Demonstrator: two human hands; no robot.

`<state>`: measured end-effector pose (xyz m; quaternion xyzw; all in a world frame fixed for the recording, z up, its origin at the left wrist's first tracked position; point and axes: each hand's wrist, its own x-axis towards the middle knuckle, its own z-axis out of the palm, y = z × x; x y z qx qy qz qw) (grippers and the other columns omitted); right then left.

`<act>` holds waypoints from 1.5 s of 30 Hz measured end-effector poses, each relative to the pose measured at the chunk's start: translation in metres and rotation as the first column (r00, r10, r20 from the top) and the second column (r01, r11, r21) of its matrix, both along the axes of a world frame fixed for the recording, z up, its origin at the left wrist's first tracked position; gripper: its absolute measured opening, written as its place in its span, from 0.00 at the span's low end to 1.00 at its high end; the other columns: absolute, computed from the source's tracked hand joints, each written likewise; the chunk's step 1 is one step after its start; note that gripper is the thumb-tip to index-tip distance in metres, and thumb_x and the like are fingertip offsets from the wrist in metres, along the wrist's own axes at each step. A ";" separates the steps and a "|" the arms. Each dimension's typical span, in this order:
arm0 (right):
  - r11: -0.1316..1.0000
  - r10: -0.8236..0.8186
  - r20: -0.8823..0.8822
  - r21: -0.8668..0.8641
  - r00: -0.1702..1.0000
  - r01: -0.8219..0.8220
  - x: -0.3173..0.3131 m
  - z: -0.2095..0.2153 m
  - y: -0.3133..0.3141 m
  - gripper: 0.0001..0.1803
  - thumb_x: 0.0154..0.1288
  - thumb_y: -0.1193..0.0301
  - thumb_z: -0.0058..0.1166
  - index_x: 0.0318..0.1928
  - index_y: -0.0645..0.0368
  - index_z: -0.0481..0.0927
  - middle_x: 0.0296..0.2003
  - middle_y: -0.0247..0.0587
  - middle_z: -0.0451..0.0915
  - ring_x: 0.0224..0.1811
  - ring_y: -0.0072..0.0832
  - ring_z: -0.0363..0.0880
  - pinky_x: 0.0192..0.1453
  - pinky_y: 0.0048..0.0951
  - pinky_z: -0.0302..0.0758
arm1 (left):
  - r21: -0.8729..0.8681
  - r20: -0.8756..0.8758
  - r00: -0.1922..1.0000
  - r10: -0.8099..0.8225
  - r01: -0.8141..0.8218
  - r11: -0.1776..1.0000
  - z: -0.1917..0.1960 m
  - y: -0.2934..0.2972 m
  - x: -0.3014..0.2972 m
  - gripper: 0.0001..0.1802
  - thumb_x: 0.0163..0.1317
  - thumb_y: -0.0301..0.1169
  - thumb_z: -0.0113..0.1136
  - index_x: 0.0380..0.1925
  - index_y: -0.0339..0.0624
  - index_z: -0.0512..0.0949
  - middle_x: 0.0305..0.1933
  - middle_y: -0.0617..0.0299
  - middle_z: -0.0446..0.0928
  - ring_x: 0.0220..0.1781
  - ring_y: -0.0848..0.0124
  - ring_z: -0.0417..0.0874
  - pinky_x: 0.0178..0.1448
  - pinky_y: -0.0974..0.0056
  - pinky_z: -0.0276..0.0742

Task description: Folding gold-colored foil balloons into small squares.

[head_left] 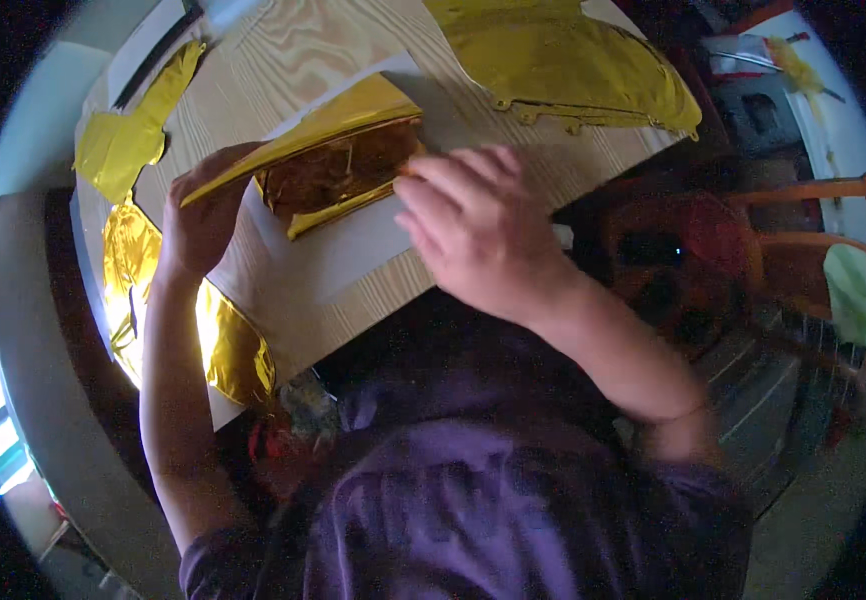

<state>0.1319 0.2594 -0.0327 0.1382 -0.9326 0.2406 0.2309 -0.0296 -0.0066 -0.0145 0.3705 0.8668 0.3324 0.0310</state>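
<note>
Over the table I hold a folded gold foil piece [353, 110], with a smooth yellow upper flap and a dark, coppery, shiny inside. My left hand [203, 215] is closed around its left end; the thumb and part of the fingers are hidden by the flap. At the right end, my right hand [488, 235] has its fingers bent and pressed together on the edge of the foil. That hand is slightly blurred. White paper [328, 265] lies beneath the piece on the wood-grained table [373, 315].
A large gold foil shape [573, 75] with a scalloped edge lies at the far right of the table. Along the left edge are a gold cutout [123, 150] and crumpled shiny foil [238, 345]. A wooden chair [803, 192] with a pale green cloth [851, 290] stands at right.
</note>
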 end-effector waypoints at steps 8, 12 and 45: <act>0.989 0.038 0.000 0.141 0.999 -0.038 -0.009 -0.012 -0.028 0.23 0.60 0.63 0.62 0.51 0.64 0.77 0.52 0.48 0.78 0.58 0.43 0.75 0.66 0.47 0.65 | -0.010 0.073 0.997 -0.009 0.009 1.000 -0.009 -0.005 -0.002 0.12 0.72 0.22 0.53 0.52 0.32 0.80 0.51 0.54 0.84 0.52 0.70 0.83 0.58 0.65 0.77; 0.987 0.097 -0.003 0.130 0.995 -0.096 -0.013 -0.015 -0.026 0.22 0.61 0.63 0.61 0.51 0.63 0.78 0.53 0.48 0.78 0.60 0.44 0.74 0.70 0.49 0.63 | -0.001 0.081 0.996 -0.039 0.039 0.999 -0.007 -0.005 -0.002 0.13 0.72 0.22 0.53 0.53 0.31 0.80 0.51 0.54 0.84 0.53 0.70 0.82 0.59 0.65 0.77; 0.951 0.227 0.223 0.160 0.948 -0.265 -0.022 -0.005 -0.035 0.28 0.68 0.56 0.55 0.65 0.51 0.73 0.66 0.55 0.67 0.72 0.53 0.61 0.77 0.59 0.50 | 0.203 0.125 0.988 -0.093 0.066 0.977 -0.018 -0.003 -0.006 0.14 0.68 0.23 0.55 0.51 0.37 0.82 0.47 0.50 0.85 0.48 0.62 0.88 0.54 0.60 0.81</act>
